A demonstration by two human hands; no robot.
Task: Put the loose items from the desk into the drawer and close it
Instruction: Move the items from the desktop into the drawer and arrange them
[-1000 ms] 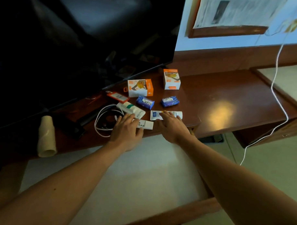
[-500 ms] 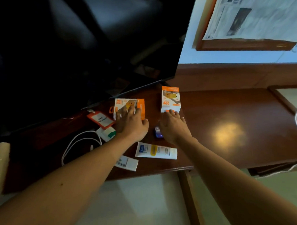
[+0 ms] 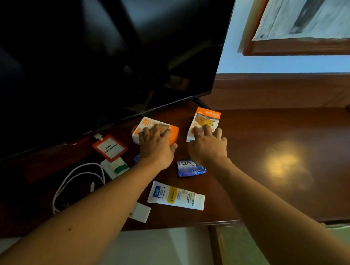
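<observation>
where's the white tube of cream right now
Head view: the white tube lies near the desk's front edge, between the forearms, just below the blue soap bar.

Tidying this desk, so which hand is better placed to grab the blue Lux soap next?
Probably the right. The right hand rests on an orange box just behind the soap, its wrist passing right over it. The left hand sits further left, on the other box.
</observation>
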